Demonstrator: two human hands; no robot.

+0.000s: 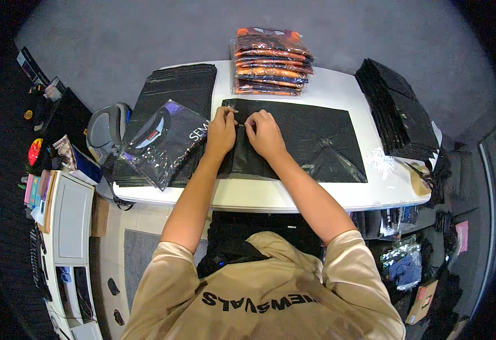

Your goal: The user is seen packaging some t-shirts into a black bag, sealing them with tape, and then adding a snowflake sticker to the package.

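Note:
A black plastic mailing bag (310, 133) lies flat across the middle of the white table, its surface shiny and a little creased. At its left end, my left hand (222, 135) is closed in a pinch on the bag's edge. Close beside it, my right hand (266, 135) has its fingers curled in and pressed together on the same end of the bag. The fingertips partly hide what they grip there. Left of my left forearm, a dark folded garment in a clear bag (166, 141) rests on a stack of black plastic bags (174, 85).
Several bagged orange and dark garments (272, 65) are piled at the table's (338, 85) far edge. Another stack of black bags (392, 107) stands at the right, with scissors (421, 173) near the right corner. A grey chair (103, 127) and white cabinet (71, 221) are on the left.

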